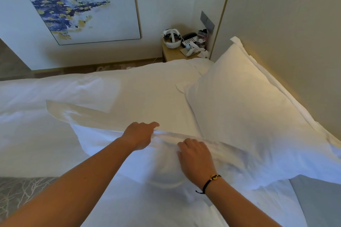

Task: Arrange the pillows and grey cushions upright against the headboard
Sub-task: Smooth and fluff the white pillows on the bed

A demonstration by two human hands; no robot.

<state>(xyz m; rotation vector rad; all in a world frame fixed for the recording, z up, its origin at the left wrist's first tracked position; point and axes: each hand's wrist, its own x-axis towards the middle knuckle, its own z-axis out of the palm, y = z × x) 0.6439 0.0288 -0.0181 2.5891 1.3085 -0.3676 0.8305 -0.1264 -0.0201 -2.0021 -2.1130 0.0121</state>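
A large white pillow (239, 101) leans upright against the beige headboard (287, 33) at the right. A second white pillow (114, 145) lies in front of me on the white bed (55, 134), tilted up along its far edge. My left hand (140, 134) grips that far edge, fingers curled over the seam. My right hand (195, 158) rests on the same pillow just to the right, fingers bent down into the fabric. A grey cushion (319, 204) shows at the bottom right corner, partly under the pillows.
A small wooden nightstand (171, 55) stands beyond the bed's far corner, crowded with a white headset (171, 39), a phone and small items. A blue and yellow painting (73, 5) hangs on the wall. Patterned grey carpet (20, 193) lies at lower left.
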